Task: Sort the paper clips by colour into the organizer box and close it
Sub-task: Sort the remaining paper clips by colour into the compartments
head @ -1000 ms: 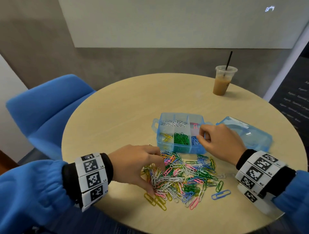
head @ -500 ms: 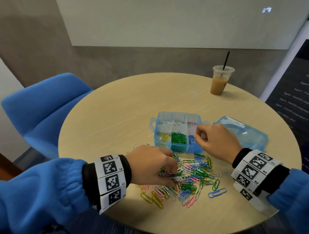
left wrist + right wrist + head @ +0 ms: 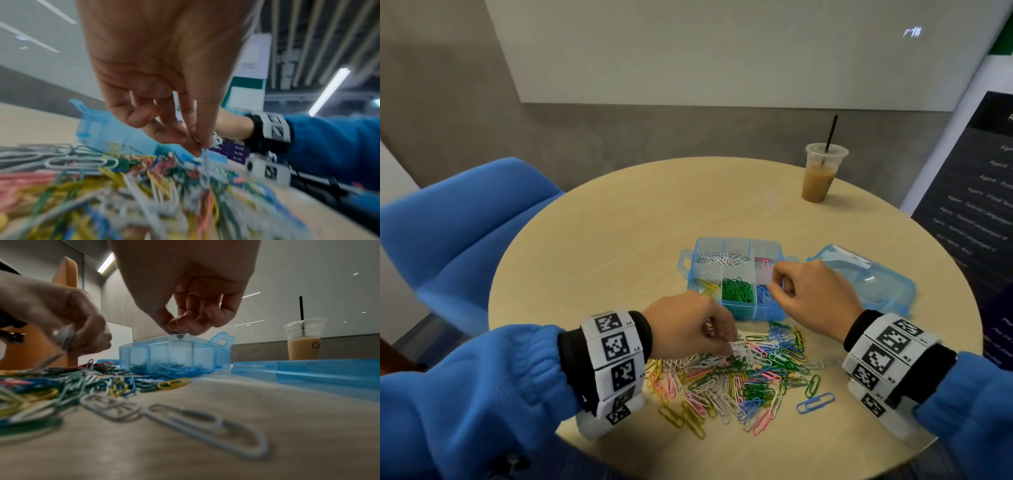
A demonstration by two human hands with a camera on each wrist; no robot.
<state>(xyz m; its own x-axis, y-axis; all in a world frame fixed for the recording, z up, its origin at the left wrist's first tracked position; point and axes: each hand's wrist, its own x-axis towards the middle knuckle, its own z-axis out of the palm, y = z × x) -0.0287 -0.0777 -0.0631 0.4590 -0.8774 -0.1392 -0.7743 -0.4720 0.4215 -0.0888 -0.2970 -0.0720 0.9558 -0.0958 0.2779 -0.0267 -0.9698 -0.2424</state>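
Note:
A translucent blue organizer box (image 3: 690, 274) stands open mid-table, holding white, pink, yellow, green and blue clips in separate compartments. Its detached lid (image 3: 859, 277) lies to the right. In front of the box spreads a mixed pile of coloured paper clips (image 3: 739, 380). My left hand (image 3: 726, 342) hovers over the pile's top edge and pinches a few white paper clips (image 3: 216, 139) between thumb and fingertips (image 3: 197, 147). My right hand (image 3: 777, 284) hangs over the box's near right compartment with the blue clips, its fingertips (image 3: 185, 324) pinching a small blue clip.
An iced coffee cup with a black straw (image 3: 822, 174) stands at the table's far right. A blue chair (image 3: 465, 222) sits left of the round table (image 3: 619, 240). One blue clip (image 3: 815, 402) lies apart, right of the pile. A dark sign (image 3: 979, 222) stands at right.
My left hand has moved right from the pile's left side to its top and picked up white clips. The right hand has stayed over the box's right side.

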